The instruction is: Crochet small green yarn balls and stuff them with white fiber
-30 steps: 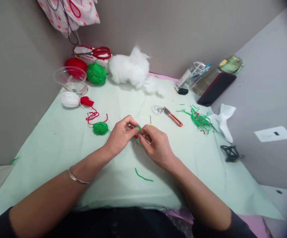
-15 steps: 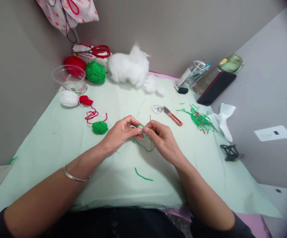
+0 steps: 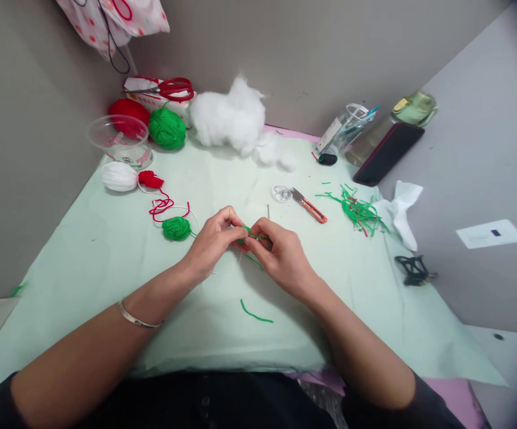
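Note:
Above the middle of the table, my left hand (image 3: pixel 211 244) pinches a small piece of green yarn work, mostly covered by my fingers. My right hand (image 3: pixel 280 250) meets it fingertip to fingertip, with a strand of green yarn (image 3: pixel 258 236) between its thumb and forefinger. Just beyond the right fingers shows the end of a thin grey rod (image 3: pixel 268 211); the rest of it is hidden. A short cut piece of green yarn (image 3: pixel 256 313) lies on the cloth nearer to me. To the left of my left hand rests a small green yarn ball (image 3: pixel 176 228).
Orange thread snips (image 3: pixel 310 205) lie beside a round clear case (image 3: pixel 282 193). Green yarn scraps (image 3: pixel 359 211) are heaped on the right, near a phone (image 3: pixel 389 155). White stuffing (image 3: pixel 229 116), red-handled scissors (image 3: pixel 176 89) and a clear tub (image 3: pixel 118 140) stand at the back.
My right hand has shifted slightly left and closer to my left hand. The green loop hanging below the fingers has drawn in, and less of it shows now.

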The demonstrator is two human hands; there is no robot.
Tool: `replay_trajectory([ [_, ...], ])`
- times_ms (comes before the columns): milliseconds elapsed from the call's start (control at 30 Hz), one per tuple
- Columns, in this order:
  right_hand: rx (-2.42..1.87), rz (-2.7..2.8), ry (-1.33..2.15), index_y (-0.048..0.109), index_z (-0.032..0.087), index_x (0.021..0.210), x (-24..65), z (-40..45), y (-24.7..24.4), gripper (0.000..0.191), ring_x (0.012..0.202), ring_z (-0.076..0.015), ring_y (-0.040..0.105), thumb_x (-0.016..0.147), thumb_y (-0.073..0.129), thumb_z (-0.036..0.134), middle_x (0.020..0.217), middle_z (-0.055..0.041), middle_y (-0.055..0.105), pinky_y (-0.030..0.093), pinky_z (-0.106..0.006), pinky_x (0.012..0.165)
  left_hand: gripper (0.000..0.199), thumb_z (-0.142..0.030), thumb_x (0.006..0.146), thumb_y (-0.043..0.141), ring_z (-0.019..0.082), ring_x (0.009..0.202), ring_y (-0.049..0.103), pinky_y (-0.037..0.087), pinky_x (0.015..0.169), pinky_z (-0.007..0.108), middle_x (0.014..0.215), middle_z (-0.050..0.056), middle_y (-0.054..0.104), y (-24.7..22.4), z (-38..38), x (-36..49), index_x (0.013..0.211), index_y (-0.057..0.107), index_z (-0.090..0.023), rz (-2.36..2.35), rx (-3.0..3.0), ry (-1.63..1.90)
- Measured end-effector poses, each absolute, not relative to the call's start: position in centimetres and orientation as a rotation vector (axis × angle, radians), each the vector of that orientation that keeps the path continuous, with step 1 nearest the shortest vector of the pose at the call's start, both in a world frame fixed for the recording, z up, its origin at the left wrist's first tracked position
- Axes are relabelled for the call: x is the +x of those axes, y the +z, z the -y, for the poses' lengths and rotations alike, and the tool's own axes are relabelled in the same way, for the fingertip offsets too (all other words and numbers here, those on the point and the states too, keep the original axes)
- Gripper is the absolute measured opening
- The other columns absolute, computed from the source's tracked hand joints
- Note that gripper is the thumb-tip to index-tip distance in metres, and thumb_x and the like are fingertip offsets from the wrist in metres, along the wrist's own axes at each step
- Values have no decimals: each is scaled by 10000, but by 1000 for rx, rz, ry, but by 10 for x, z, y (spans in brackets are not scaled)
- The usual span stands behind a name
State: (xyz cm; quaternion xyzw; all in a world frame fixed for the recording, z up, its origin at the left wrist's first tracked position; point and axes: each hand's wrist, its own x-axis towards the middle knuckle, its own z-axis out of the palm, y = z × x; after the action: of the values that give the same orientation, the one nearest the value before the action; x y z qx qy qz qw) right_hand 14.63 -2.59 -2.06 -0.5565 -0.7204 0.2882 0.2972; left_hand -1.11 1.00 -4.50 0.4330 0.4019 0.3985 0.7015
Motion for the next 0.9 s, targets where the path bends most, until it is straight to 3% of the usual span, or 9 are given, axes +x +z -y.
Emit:
replay_trajectory([
  [233, -1507, 1613, 1100, 567, 193, 734, 155, 21, -11, 249, 590, -106, 387, 897, 652, 361, 639, 43, 539, 275, -264, 547, 233, -319, 855, 758, 118, 768, 685, 539, 798, 280, 821, -31, 679, -47, -13, -19, 869, 567, -187, -704, 959, 791],
  [500, -1397, 1528, 1334, 589, 188, 794, 161, 16, -11, 207, 639, -120, 411, 919, 567, 351, 682, 39, 506, 316, -269, 606, 276, -323, 803, 799, 129, 698, 686, 522, 707, 284, 783, -17, 689, -52, -16, -18, 871, 571, -182, -746, 973, 813],
  [700, -1478, 1612, 1166, 544, 203, 751, 145, 25, -14, 188, 610, -126, 377, 920, 502, 277, 637, 50, 432, 292, -278, 592, 174, -150, 745, 688, 117, 623, 569, 433, 619, 265, 685, -52, 583, -48, -18, -10, 802, 534, -204, -1003, 1278, 933],
  [800, -1495, 1666, 1059, 488, 215, 748, 135, 30, -15, 202, 622, -130, 382, 940, 485, 277, 650, 48, 426, 298, -281, 606, 157, -89, 739, 617, 118, 679, 548, 423, 648, 266, 748, -44, 564, -48, -16, -10, 802, 534, -206, -1073, 1377, 1016],
  [900, -1465, 1666, 1080, 498, 215, 759, 135, 30, -15, 236, 625, -130, 386, 958, 500, 340, 653, 46, 429, 304, -277, 602, 154, -136, 778, 639, 140, 793, 609, 475, 728, 278, 855, -16, 604, -47, -12, -12, 866, 534, -205, -1010, 1286, 1053],
])
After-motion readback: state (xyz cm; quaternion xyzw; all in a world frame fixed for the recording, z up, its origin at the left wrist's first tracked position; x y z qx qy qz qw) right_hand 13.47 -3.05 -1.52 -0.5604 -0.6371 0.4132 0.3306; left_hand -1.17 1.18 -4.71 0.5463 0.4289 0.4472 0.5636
